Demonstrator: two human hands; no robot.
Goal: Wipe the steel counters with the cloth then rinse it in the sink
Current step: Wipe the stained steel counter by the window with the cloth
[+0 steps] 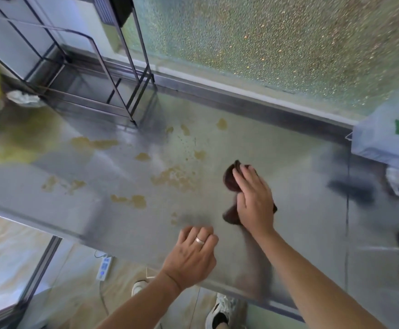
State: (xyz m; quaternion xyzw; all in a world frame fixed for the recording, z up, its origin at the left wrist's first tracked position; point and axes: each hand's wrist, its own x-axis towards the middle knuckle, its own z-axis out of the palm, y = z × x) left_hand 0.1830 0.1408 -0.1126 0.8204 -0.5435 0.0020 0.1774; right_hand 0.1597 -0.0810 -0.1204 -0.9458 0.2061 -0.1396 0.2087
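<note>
Both sets of fingers differ: my right hand (253, 200) presses flat on the dark cloth (232, 182) at frame centre, my left hand (191, 255) rests loosely curled, empty. Wiping step; next I'd sweep left across the tan stains (174, 178) on the steel counter (300, 186).
</note>
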